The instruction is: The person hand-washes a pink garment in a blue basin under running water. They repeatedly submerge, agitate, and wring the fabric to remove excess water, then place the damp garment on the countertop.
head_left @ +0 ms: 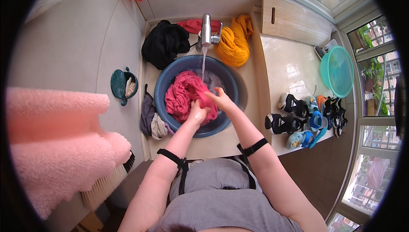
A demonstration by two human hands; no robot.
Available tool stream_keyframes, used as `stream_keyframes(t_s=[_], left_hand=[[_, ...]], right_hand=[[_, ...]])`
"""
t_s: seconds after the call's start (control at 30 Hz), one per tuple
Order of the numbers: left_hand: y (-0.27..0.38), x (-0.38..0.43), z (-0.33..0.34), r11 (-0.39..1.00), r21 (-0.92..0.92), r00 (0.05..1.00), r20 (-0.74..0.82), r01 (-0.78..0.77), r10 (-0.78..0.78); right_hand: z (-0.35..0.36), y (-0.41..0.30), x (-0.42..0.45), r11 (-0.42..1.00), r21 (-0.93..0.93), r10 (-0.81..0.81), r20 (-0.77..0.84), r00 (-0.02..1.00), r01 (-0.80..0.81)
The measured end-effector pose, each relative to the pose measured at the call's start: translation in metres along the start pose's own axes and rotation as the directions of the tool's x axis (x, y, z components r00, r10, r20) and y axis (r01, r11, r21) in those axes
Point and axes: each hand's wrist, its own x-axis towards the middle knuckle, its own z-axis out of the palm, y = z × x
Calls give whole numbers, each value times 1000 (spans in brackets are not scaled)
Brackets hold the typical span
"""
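A blue plastic basin [235, 88] sits in the sink under a chrome faucet [206, 30], and a stream of water runs down into it. Bunched pink-red wet cloth [179, 96] fills the basin's left and middle, with sudsy water to its right. My left hand [198, 112] presses into the cloth's lower middle, its fingertips partly hidden in the folds; whether it grips is unclear. At the cloth's right edge is my right hand [220, 99], thumb and fingers spread, the fingertips touching or close to the fabric.
Black cloth [166, 43], a red cloth [195, 26] and orange-yellow cloth [233, 45] lie behind the basin. Small grey cloths [148, 113] lie left. On the right counter are several shoes [292, 104], a turquoise basin [337, 71] and a wooden board [294, 21]. Pink towels [64, 155] hang left.
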Motion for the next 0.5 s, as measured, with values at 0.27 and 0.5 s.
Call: stream_keyframes(t_s=[0.27,0.5], left_hand=[[24,3,-3,98,-882,869,426,460,-252],[31,45,-10,78,-699,702,712,711,-17]], right_hand=[[2,-11,-19,946,-52,-316,81,945,320],[-11,-64,-73,865,-342,-340,137,930,367]])
